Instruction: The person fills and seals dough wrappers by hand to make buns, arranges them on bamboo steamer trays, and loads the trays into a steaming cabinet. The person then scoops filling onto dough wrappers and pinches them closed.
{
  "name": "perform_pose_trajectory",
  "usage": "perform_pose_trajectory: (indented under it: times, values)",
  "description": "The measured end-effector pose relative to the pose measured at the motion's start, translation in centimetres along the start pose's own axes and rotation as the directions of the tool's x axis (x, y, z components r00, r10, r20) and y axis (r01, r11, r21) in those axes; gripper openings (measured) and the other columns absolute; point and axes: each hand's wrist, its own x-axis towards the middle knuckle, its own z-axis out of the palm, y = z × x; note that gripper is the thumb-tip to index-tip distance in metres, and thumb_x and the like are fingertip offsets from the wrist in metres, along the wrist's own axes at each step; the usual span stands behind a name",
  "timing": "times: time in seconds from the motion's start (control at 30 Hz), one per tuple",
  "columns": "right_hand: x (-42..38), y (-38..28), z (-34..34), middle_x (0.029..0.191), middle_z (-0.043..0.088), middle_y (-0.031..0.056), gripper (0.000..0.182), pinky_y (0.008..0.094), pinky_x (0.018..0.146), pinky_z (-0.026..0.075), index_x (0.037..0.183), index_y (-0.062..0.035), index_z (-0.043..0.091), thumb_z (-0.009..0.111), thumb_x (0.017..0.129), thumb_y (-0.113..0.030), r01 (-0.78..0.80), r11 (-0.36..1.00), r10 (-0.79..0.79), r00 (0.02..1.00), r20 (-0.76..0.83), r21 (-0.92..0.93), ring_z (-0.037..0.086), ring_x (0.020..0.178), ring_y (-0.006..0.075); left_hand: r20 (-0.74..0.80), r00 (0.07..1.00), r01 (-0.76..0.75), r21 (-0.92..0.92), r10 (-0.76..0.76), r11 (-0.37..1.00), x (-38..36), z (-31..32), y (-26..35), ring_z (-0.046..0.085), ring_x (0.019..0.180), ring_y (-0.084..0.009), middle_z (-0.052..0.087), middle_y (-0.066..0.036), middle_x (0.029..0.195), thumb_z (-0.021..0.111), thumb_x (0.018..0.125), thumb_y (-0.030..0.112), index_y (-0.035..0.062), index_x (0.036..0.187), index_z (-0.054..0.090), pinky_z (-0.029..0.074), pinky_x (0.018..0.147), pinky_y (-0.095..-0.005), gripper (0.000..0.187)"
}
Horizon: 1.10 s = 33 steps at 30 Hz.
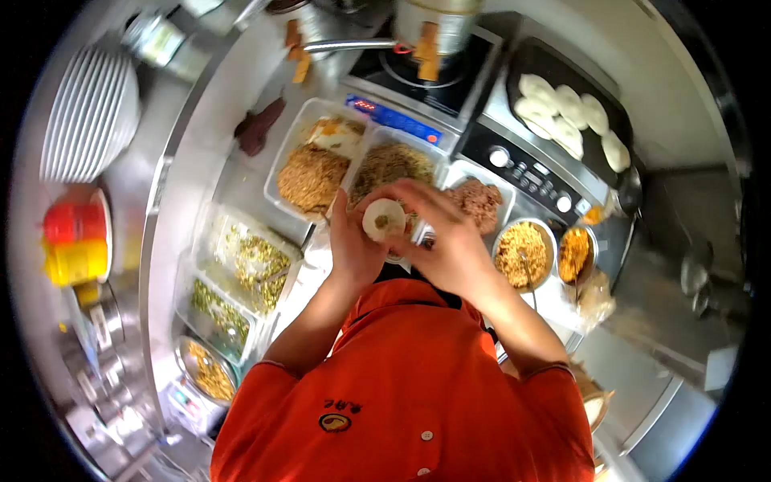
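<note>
A small, round, white dough wrapper [374,230] with a brownish dab in its middle is held in front of my chest. My left hand [357,247] curls round its left side, fingers and thumb closed on it. From the right, my right hand [446,241] reaches over, its fingers stretched out and slightly blurred, the thumb close to the wrapper's lower right edge. Just beyond my hands is a tub of dark chopped filling [396,163]. A tub of coarse brown filling [312,178] stands to its left, and a tray of pinkish minced meat [480,204] to its right.
Two bowls of yellow-orange food [522,255] [573,255] stand at right. Tubs of chopped greens [261,261] are at left. White dough pieces [569,110] lie on a black griddle [526,60]; a pot [450,28] sits on the cooktop. Plates [92,116] are stacked far left.
</note>
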Motion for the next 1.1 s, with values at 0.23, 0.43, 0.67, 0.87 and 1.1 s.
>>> perform_pose_trajectory:
  times: [0.23, 0.43, 0.67, 0.87, 1.1]
  values:
    - [-9.2, -1.5, 0.5, 0.129, 0.061, 0.0205, 0.05, 0.0435, 0.098, 0.054, 0.127, 0.003, 0.062, 0.074, 0.079, -0.007, -0.247, 0.839, 0.164, 0.965, -0.206, -0.485, 0.063, 0.117, 0.0388, 0.406, 0.822, 0.333, 0.226, -0.399, 0.915, 1.2, 3.2, -7.0, 0.042, 0.145, -0.0406, 0.045, -0.019, 0.158, 0.017, 0.106, 0.069, -0.0034, 0.154, 0.04, 0.025, 0.125, -0.0519, 0.09]
    - [-22.5, -8.0, -2.8, 0.123, 0.062, 0.0216, 0.044, 0.0442, 0.095, 0.056, 0.121, 0.0037, 0.063, 0.08, 0.083, -0.01, -0.591, 0.806, 0.419, 0.529, -0.738, 0.034, 0.064, 0.111, 0.0405, 0.303, 0.539, 0.516, 0.619, -0.786, 0.593, -1.0, 6.6, -12.9, 0.043, 0.142, -0.0335, 0.04, -0.014, 0.162, 0.029, 0.105, 0.068, 0.0078, 0.158, 0.037, 0.029, 0.121, -0.0551, 0.08]
    - [-47.8, -16.4, -6.5, 0.116, 0.069, 0.0198, 0.041, 0.0419, 0.086, 0.058, 0.118, 0.0012, 0.068, 0.082, 0.082, -0.011, -0.886, 0.359, 0.164, -0.249, -0.955, 0.293, 0.071, 0.099, 0.0341, 0.06, 0.501, 0.412, 0.861, -0.863, 0.299, -3.4, 6.5, -20.7, 0.063, 0.106, -0.0274, 0.062, -0.015, 0.128, 0.034, 0.106, 0.06, 0.0018, 0.13, 0.057, 0.051, 0.097, -0.0445, 0.068]
    - [-67.9, -10.7, -8.3, 0.115, 0.069, 0.0242, 0.042, 0.0472, 0.093, 0.054, 0.117, 0.0016, 0.069, 0.082, 0.078, -0.008, -0.923, 0.127, 0.091, -0.354, -0.931, 0.363, 0.066, 0.107, 0.0447, -0.039, 0.54, 0.351, 0.918, -0.84, 0.183, -6.9, 5.8, -28.1, 0.063, 0.105, -0.0288, 0.064, -0.016, 0.122, 0.035, 0.106, 0.057, -0.0005, 0.129, 0.057, 0.051, 0.094, -0.0445, 0.066]
    - [-71.8, -2.8, -11.2, 0.15, 0.052, 0.0245, 0.072, 0.0482, 0.117, 0.039, 0.146, -0.0063, 0.054, 0.083, 0.081, -0.009, -0.942, 0.006, 0.219, -0.326, -0.92, 0.335, 0.045, 0.142, 0.0454, 0.004, 0.557, 0.307, 0.928, -0.83, 0.21, -10.0, 6.8, -31.3, 0.067, 0.107, -0.0265, 0.067, -0.015, 0.125, 0.036, 0.11, 0.052, 0.0022, 0.127, 0.06, 0.052, 0.097, -0.0414, 0.058]
